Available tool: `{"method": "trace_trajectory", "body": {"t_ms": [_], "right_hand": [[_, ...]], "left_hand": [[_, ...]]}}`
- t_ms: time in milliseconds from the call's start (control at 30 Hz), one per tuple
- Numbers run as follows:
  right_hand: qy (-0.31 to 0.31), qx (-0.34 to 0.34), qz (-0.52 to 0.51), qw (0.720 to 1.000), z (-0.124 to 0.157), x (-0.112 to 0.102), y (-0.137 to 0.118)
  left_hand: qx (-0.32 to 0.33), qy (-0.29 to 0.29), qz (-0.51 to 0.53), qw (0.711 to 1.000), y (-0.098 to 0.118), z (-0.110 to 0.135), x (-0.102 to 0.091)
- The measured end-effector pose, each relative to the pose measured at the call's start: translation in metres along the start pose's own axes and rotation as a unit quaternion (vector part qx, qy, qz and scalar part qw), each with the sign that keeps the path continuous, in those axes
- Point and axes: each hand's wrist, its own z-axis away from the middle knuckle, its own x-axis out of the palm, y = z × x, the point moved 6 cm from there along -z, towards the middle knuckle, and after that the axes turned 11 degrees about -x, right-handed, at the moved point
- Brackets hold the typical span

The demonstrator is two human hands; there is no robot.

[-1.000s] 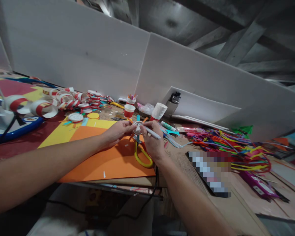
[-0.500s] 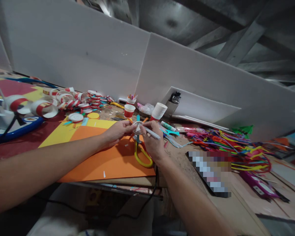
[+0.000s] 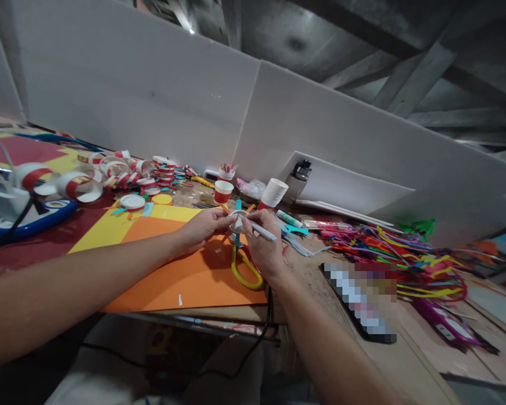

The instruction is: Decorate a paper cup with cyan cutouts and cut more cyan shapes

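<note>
Above the orange paper sheet (image 3: 152, 284), my left hand (image 3: 202, 229) pinches the rim of a round white paper cup bottom (image 3: 236, 216) with blue and orange strips sticking out around it. My right hand (image 3: 266, 247) is closed around a white pen (image 3: 263, 230), its tip end hidden by the fingers near the white disc. Below the hands lie scissors with yellow handles (image 3: 248, 274), their blades mostly hidden. A similar disc with strips (image 3: 132, 202) rests on the yellow paper at the left.
Behind the hands stand a red-and-white paper cup (image 3: 223, 192), a cup stack (image 3: 274, 193) and a dark bottle (image 3: 297, 181). Colourful pipe cleaners (image 3: 375, 247) and a pixelated phone-like slab (image 3: 358, 304) lie right. Cut cup rings (image 3: 84, 184) and a blue-based stand (image 3: 37, 218) are left.
The white disc is tilted a little more toward me, showing more of its face. Both hands keep their grip, and the view has shifted slightly.
</note>
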Motion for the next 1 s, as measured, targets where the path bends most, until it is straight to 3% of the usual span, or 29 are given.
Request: {"method": "trace_trajectory", "body": {"t_ms": [1000], "right_hand": [[0.001, -0.039, 0.052, 0.998, 0.0006, -0.0026, 0.0025]], "left_hand": [[-0.011, 0.005, 0.003, 1.0, 0.0025, 0.0022, 0.0016]]}}
